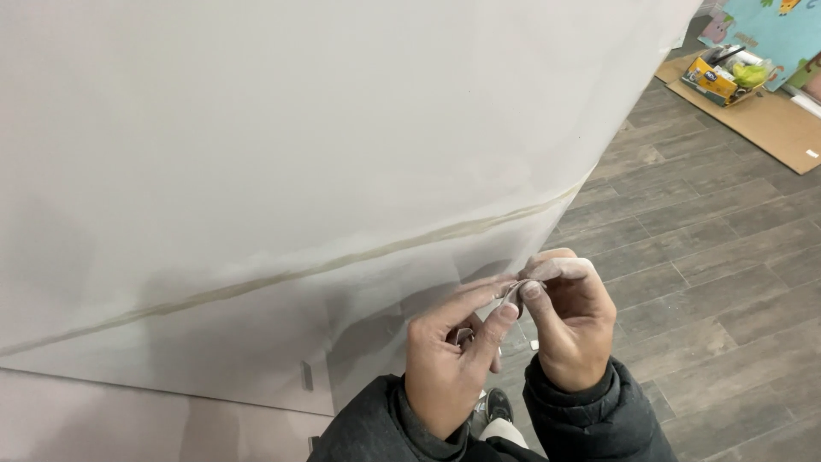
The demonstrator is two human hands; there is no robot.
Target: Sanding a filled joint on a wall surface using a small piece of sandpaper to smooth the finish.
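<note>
Both hands pinched one small piece.
Your left hand (449,359) and right hand (571,321) gripped a small pale folded strip (513,295) between dusty fingertips, just beside the white sheeted wall (299,154), above the grey wood-plank floor (718,282); you seemed mid-fold, needing steady pressure.

wall (282,128): smooth matt white, pale rough filler seam (342,261) | floor (710,248): grey wood-look planks, matt grain | cardboard sheet (770,120): plain brown, dull | jacket sleeves (590,419): dark padded cloth | fingertips (575,267): dusted chalky white
</note>
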